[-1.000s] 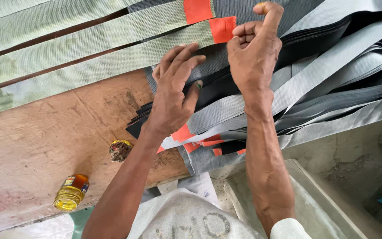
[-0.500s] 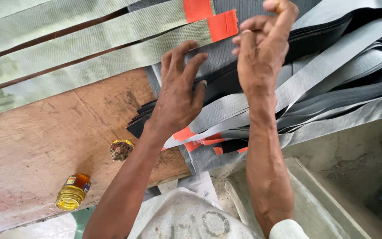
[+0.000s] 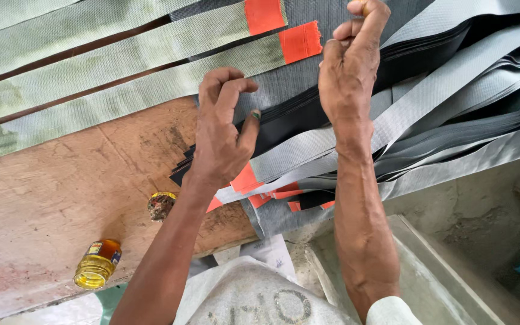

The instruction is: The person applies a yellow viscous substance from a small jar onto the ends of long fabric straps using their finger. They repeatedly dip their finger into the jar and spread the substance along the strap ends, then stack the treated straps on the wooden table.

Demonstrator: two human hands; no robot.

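Since a second ago, left hand [image 3: 221, 135] curls fingers, now pressing stacked grey strips [image 3: 308, 135] at centre. Right hand [image 3: 350, 72] rises toward twelve o'clock, pinching orange-tipped strip [image 3: 299, 42].

The scene is lit by soft, even daylight, and no single source can be made out. Only faint shadows are cast under the left hand [image 3: 221, 135] and the right hand [image 3: 350, 72]. A mild sheen is seen on the grey strips [image 3: 452, 96] at the right, and a small glint is caught on the glass jar [image 3: 96, 265]. The wooden bench [image 3: 49, 192] is rendered sharply. The right hand's fingertips are slightly blurred. Straight edges are bent a little toward the corners, and the lower right is left dimmer.
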